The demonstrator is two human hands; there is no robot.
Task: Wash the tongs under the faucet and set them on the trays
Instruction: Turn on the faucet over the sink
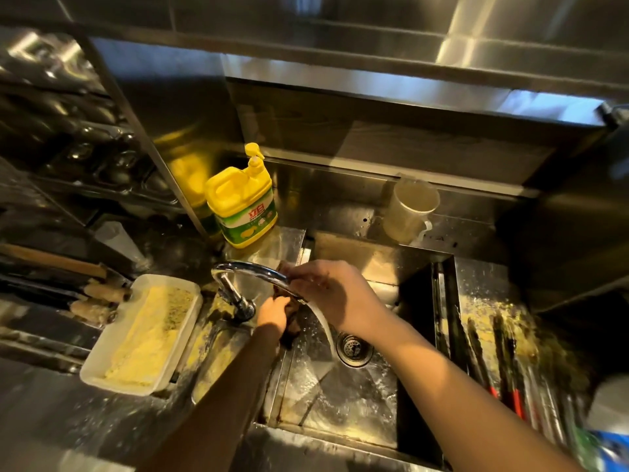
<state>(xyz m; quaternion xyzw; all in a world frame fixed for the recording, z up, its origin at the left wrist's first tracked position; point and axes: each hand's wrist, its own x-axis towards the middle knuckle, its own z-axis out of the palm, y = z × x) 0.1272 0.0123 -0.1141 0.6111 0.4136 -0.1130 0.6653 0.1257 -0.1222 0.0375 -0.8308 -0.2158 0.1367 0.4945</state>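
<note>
Right now we've got a dark item, prob the tongs (289, 323), at the faucet (252, 270) spout, w/ water running past into the sink (340, 403). Risk: wet metal slips from our hands, drops by the drain (354, 349). Left hand (272, 313) curls round it below the spout; right hand (326, 291) reaches over the spout, grip hidden, can't tell.

Glossy chrome faucet (248, 270), wet shiny steel sink (357, 403), glossy yellow plastic soap jug (241, 202).
</note>
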